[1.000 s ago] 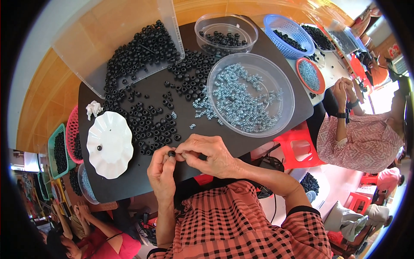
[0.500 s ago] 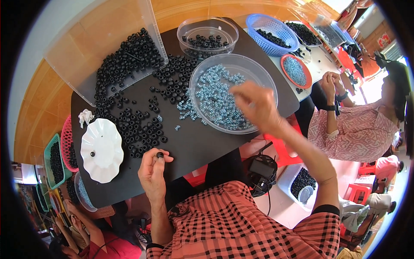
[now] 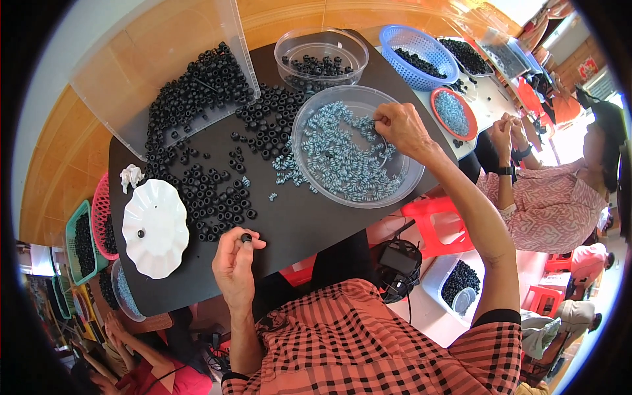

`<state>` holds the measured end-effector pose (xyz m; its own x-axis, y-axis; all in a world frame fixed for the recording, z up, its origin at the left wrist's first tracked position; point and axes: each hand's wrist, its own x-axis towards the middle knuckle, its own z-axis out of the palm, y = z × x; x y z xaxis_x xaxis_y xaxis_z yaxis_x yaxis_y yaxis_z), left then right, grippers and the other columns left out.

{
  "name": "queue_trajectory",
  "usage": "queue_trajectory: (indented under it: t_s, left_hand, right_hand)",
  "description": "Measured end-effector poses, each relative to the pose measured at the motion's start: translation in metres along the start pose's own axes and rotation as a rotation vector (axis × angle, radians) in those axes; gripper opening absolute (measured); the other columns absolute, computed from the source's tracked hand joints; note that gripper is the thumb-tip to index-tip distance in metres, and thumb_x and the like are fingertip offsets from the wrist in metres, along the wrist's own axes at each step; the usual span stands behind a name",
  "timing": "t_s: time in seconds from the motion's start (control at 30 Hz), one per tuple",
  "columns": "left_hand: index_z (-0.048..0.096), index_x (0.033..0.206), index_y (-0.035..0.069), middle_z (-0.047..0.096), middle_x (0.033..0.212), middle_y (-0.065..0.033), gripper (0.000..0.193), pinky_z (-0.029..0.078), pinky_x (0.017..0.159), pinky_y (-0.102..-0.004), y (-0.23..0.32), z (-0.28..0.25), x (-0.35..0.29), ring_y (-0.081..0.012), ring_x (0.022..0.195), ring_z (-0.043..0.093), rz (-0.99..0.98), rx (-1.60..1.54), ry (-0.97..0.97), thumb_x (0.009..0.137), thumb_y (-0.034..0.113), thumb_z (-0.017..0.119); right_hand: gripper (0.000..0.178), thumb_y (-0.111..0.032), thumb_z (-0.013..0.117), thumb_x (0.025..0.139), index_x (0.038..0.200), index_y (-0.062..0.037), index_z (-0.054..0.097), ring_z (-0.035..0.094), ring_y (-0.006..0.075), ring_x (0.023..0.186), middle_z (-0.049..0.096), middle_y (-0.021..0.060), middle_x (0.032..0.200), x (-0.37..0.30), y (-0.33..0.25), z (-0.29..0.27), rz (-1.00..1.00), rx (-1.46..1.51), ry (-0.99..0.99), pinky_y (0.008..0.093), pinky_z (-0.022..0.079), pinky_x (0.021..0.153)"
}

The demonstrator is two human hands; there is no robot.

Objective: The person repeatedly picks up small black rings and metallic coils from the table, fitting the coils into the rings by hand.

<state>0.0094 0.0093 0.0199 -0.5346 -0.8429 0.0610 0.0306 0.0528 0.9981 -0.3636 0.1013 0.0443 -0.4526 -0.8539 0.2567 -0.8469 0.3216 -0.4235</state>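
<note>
Across our black table [image 3: 303, 224], a clear round bowl [image 3: 309, 168] holds silvery-blue screws [image 3: 342, 161], where our right hand [image 3: 403, 128] pinches among them. Our left hand [image 3: 234, 263] grips a small black ring [image 3: 246, 237] between fingertips, just beside loose black rings [image 3: 217, 197].

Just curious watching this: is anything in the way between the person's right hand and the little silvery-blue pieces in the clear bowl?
Nothing visible. The right hand is already over the clear bowl, fingertips down among the silvery-blue pieces.

Rings [image 3: 217, 197] left of screw bowl [image 3: 401, 187]
</note>
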Motion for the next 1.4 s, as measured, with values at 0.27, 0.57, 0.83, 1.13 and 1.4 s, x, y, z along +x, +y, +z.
queue_trajectory:
  t_s: [0.27,0.57,0.83,1.13,1.4]
  left_hand:
    - [0.059,0.103,-0.002,0.064,0.085,-0.0064,0.017,0.040,0.076,-0.0223,0.000,0.003,0.000,-0.0075,0.076,0.056,0.017,-0.039,0.007,0.089,0.001,0.048]
    - [0.058,0.103,-0.001,0.064,0.088,-0.0058,0.017,0.040,0.077,-0.0217,-0.001,0.000,0.000,-0.0076,0.077,0.056,0.026,-0.028,-0.007,0.090,0.001,0.048]
    - [0.058,0.104,-0.004,0.067,0.091,-0.0090,0.016,0.046,0.082,-0.0244,0.002,-0.001,0.002,-0.0126,0.084,0.063,-0.084,-0.214,-0.004,0.091,0.001,0.048]
    - [0.056,0.106,-0.004,0.065,0.093,-0.0078,0.015,0.048,0.082,-0.0223,0.000,-0.005,-0.001,-0.0108,0.086,0.063,-0.103,-0.387,-0.027,0.095,0.001,0.048]
    - [0.057,0.105,-0.003,0.065,0.082,-0.0041,0.014,0.044,0.068,-0.0168,-0.005,-0.009,-0.001,-0.0034,0.074,0.055,-0.117,-0.352,-0.009,0.094,0.000,0.050]
  right_hand:
    - [0.015,-0.007,0.061,0.070,0.082,0.0013,0.066,0.065,0.0333,0.071,0.065,0.0192,0.077,-0.002,-0.004,0.001,-0.019,0.013,0.043,0.0398,0.052,0.068]
    - [0.010,-0.003,0.062,0.072,0.077,0.0053,0.063,0.064,0.0229,0.062,0.064,0.0157,0.072,-0.003,-0.008,-0.003,-0.038,0.022,0.106,0.0318,0.051,0.061]
    - [0.008,0.004,0.064,0.073,0.079,0.0002,0.060,0.058,0.0159,0.060,0.061,0.0085,0.072,-0.026,-0.138,0.012,-0.358,0.338,0.090,0.0293,0.047,0.055]
    - [0.017,-0.001,0.069,0.071,0.083,-0.0034,0.057,0.057,0.0235,0.061,0.057,0.0069,0.077,-0.046,-0.199,0.066,-0.603,0.425,0.007,0.0333,0.047,0.053]
    - [0.022,-0.011,0.070,0.071,0.087,-0.0008,0.058,0.057,0.0211,0.069,0.056,0.0089,0.087,-0.050,-0.203,0.077,-0.839,0.199,0.066,0.0314,0.045,0.063]
